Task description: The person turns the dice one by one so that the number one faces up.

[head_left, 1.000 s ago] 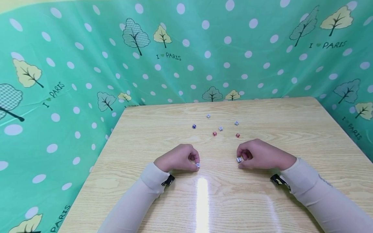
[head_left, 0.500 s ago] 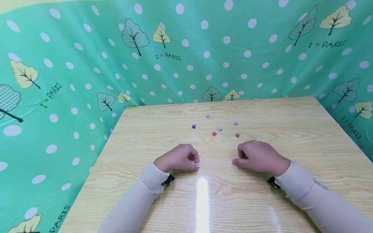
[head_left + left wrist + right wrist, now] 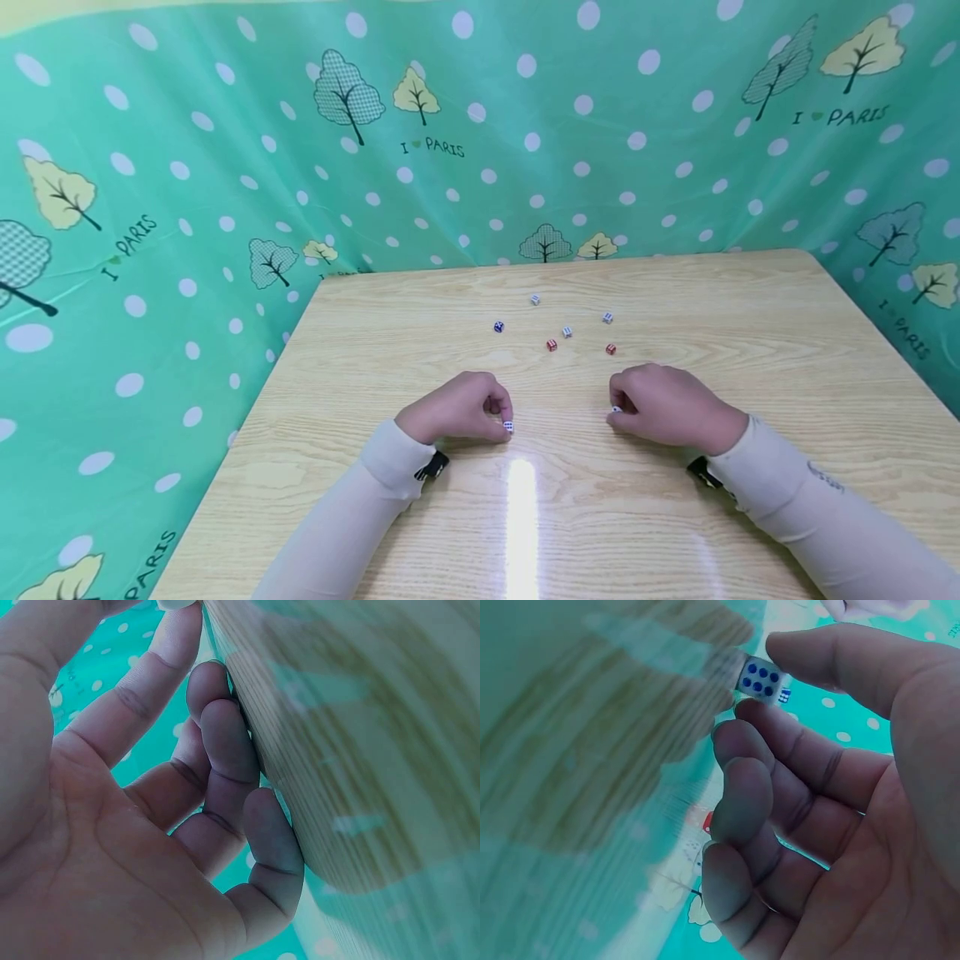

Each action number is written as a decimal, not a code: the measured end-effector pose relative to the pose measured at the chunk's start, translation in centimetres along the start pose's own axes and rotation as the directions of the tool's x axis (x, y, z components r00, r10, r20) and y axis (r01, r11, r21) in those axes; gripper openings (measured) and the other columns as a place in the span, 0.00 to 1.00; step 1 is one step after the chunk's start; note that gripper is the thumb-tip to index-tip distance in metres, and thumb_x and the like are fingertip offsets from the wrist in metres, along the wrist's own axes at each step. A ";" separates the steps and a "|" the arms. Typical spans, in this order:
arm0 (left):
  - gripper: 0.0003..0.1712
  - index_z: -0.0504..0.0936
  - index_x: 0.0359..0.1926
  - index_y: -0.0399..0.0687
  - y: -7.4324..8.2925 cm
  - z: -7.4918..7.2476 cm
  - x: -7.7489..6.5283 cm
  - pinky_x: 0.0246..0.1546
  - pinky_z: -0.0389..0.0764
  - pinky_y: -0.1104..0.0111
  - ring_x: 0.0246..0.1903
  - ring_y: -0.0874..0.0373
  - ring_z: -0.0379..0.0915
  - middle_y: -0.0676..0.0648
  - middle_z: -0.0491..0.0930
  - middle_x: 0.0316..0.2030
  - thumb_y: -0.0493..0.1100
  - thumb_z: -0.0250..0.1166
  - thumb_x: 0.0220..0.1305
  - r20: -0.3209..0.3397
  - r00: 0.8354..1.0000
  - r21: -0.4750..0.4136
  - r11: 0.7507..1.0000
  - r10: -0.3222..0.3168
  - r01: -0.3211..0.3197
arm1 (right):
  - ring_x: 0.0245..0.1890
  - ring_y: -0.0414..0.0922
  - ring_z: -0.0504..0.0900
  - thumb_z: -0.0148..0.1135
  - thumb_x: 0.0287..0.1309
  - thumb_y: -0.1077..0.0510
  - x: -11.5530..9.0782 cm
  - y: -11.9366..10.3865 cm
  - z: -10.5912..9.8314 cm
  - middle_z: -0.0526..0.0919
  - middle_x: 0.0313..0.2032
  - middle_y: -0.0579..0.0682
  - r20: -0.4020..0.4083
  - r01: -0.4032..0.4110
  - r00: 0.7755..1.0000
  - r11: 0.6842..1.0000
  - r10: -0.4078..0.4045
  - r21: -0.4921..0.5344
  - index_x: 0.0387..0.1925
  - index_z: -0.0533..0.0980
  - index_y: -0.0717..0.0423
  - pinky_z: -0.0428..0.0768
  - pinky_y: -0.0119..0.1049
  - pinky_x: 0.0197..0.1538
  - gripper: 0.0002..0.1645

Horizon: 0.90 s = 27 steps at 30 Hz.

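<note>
In the head view my left hand [image 3: 457,408] rests low on the table and pinches a small white die [image 3: 508,426] with dark pips between thumb and forefinger. Only a sliver of that die's white edge [image 3: 177,603] shows at the top of the left wrist view, above the curled fingers. To the right, my right hand [image 3: 671,406] holds another white die [image 3: 760,679] between thumb and forefinger at the tabletop. Its blue six-pip face is visible in the right wrist view, while the hand covers most of it in the head view.
Beyond the hands, several dice lie scattered: a dark blue die [image 3: 498,327], two red dice, one red die [image 3: 552,345] in the middle, and white dice, one white die [image 3: 535,300] farthest back. A green patterned cloth [image 3: 480,167] hangs behind the wooden table [image 3: 360,350].
My right hand has turned and shifted slightly, first leftward, then a little back to the right; its die is now more covered. My left hand and the scattered dice stay put.
</note>
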<state>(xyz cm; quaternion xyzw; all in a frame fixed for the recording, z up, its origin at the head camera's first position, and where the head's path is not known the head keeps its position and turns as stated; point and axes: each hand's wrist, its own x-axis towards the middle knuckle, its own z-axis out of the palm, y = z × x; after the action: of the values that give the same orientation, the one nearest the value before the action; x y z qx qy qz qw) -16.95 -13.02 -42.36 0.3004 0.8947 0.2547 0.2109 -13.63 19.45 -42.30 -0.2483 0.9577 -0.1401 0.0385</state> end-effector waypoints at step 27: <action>0.09 0.84 0.25 0.59 -0.2 -0.1 0.1 0.37 0.74 0.69 0.33 0.62 0.70 0.59 0.79 0.25 0.43 0.78 0.52 -0.011 1.000 0.001 1.000 0.020 -0.020 | 0.25 0.36 0.68 0.73 0.54 0.55 -0.3 -0.7 -1.0 0.73 0.24 0.36 -0.034 0.055 0.998 0.998 -0.056 -0.033 0.27 0.78 0.39 0.69 0.33 0.30 0.10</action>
<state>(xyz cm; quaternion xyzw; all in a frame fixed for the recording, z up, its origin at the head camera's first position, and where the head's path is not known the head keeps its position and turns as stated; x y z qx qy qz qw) -17.10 -13.12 -42.41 0.3079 0.8930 0.2579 0.2032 -13.17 19.29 -41.12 -0.2727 0.9532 -0.1299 0.0136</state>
